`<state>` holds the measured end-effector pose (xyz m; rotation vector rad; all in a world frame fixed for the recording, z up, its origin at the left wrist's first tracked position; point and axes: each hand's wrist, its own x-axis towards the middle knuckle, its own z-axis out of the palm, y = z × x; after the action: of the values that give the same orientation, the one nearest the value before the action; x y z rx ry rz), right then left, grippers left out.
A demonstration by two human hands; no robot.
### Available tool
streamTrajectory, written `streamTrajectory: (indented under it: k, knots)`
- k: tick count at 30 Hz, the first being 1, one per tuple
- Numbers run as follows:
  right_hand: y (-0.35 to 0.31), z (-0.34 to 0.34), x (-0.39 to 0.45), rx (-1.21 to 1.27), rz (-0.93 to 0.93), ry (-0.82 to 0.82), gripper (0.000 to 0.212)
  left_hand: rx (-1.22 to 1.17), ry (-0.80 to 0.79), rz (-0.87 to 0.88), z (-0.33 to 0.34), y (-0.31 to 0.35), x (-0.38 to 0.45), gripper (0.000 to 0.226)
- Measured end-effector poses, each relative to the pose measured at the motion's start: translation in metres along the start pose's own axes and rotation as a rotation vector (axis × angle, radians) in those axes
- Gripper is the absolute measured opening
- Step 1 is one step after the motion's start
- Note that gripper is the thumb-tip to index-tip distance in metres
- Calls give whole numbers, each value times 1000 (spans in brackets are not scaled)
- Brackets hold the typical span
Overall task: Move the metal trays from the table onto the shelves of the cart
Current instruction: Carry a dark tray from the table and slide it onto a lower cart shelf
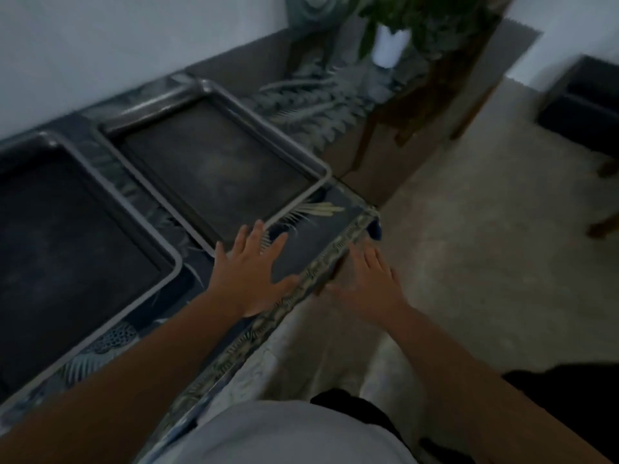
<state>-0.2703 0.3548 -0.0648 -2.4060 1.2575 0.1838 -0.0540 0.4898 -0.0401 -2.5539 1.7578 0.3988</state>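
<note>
Two metal trays [214, 162] [67, 242] — dark, shallow, empty, side by side on table [311, 229]

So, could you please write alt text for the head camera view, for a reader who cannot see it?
Two empty metal trays, the near tray and the far tray, lie side by side on a table with a leaf-patterned cloth. The open left hand reaches toward the far tray; the open right hand is just past the table's edge.

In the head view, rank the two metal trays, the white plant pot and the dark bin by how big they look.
1. Near tray, cut off by the frame edge.
2. Far tray.
3. Dark bin.
4. White pot.
Distance shrinks the bin and pot, so true sizes are unsure.
</note>
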Motion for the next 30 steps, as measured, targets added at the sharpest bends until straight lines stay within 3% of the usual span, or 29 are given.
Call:
streamTrajectory:
  k: [6,14,19,23,30]
  knots:
    - [-7,-54,109,-112,-344,-117,104,-142,-9,-382,-7,-8,11,88]
    - [-63,-67,213,-249,-578,-197,95,-314,131,-719,-6,-45,15,93]
    - [-95,-65,258,-274,-560,-241,92,-460,110,-772,-1,-79,44,91]
    - [-106,-71,293,-297,-595,-249,91,-707,93,-831,2,-93,76,92]
    - [-99,-77,386,-235,-472,-196,91,-1234,297,-1118,6,-113,124,87]
